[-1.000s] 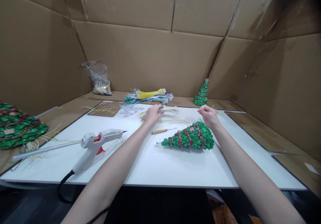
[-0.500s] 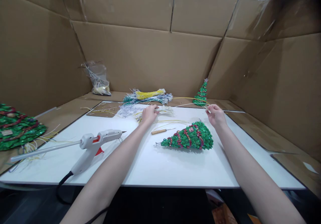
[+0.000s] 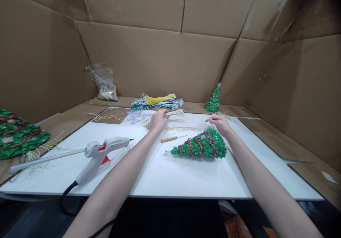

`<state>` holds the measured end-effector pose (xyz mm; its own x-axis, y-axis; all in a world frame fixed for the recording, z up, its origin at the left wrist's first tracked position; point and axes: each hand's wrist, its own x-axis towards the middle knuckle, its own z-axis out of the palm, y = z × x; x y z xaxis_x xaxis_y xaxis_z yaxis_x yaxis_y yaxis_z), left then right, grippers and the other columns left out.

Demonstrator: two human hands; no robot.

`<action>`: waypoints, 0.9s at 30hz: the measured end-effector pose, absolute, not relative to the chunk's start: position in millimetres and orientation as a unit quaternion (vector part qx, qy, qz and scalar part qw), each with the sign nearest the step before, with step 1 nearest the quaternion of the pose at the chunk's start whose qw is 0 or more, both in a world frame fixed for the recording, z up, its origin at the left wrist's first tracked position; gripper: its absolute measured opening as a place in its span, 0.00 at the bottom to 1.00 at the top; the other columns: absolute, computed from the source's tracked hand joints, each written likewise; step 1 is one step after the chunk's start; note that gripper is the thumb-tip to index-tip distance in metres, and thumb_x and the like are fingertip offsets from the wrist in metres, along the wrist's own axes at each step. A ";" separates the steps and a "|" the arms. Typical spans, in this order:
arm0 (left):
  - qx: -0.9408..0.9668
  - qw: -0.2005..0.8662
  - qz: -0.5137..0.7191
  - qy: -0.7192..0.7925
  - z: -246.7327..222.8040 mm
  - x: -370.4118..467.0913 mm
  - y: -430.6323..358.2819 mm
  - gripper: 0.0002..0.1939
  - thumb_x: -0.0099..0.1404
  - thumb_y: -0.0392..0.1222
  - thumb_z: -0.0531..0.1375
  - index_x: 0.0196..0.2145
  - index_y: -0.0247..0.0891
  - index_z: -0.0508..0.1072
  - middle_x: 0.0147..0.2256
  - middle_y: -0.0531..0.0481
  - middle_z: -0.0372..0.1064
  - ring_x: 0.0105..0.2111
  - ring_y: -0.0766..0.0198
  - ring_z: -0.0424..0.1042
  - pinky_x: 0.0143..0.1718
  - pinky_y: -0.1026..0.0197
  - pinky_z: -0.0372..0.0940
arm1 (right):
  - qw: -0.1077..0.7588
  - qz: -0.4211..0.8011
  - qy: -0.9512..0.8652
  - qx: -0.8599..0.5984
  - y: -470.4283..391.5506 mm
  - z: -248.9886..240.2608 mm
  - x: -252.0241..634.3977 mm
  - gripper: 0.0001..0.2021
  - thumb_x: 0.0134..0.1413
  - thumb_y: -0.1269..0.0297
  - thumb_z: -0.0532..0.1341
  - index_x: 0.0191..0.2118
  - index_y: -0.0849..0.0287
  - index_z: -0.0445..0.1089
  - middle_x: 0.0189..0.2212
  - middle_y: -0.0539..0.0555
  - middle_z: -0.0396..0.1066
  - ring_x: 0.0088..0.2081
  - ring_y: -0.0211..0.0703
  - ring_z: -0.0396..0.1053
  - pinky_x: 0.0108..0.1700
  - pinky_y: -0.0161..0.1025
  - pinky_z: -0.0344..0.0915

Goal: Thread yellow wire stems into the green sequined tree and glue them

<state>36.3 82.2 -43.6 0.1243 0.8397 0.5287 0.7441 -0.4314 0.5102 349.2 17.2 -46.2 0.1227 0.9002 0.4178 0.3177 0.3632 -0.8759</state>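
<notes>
My left hand (image 3: 159,119) is closed around a bundle of thin white and yellow wires (image 3: 176,113) at the middle of the white board. Its fingertips are partly hidden behind the hand. My right hand (image 3: 217,120) hovers above the wide end of a green tinsel Christmas tree (image 3: 199,145), fingers loosely bent and apart, with nothing visible in them. That tree lies on its side, star to the left, wrapped in red garland. Behind my right hand lie a few loose wires (image 3: 223,114). A wooden-handled awl (image 3: 170,139) rests between my left hand and the tree.
A white glue gun (image 3: 103,151) with its cord is at the left. Further left lies a larger green tree (image 3: 20,135). Yellow and green wire bundles (image 3: 158,100) sit at the back, near a small upright tree (image 3: 214,99) and a clear plastic bag (image 3: 105,85). Cardboard walls surround the board.
My right hand has let go of the wires, which now lie near the small upright tree. It has moved left, toward my left hand, which has stayed on its bundle.
</notes>
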 end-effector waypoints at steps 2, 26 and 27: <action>0.748 0.061 0.397 0.528 -44.1 36.7 82.0 0.10 0.61 0.36 0.63 0.41 0.43 0.76 0.44 0.48 0.76 0.44 0.55 0.72 0.44 0.58 0.64 | 0.527 0.263 -0.630 -0.506 14.8 -45.6 346.4 0.09 0.41 0.57 0.69 0.21 0.57 0.76 0.26 0.53 0.72 0.32 0.44 0.66 0.35 0.41 0.59; 0.791 0.094 0.403 0.451 -40.1 54.7 68.3 0.09 0.61 0.36 0.63 0.41 0.43 0.75 0.42 0.50 0.76 0.44 0.56 0.72 0.46 0.58 0.64 | 0.441 0.182 -0.697 -0.535 16.2 -48.9 326.7 0.19 0.46 0.46 0.66 0.35 0.57 0.80 0.22 0.50 0.64 0.25 0.37 0.56 0.27 0.38 0.53; 0.792 0.095 0.403 0.448 -40.0 55.5 67.4 0.09 0.61 0.36 0.63 0.41 0.43 0.75 0.42 0.50 0.76 0.44 0.57 0.72 0.46 0.58 0.64 | 0.439 0.183 -0.698 -0.534 16.2 -49.4 326.4 0.19 0.45 0.46 0.67 0.34 0.57 0.80 0.23 0.50 0.66 0.25 0.38 0.57 0.27 0.38 0.54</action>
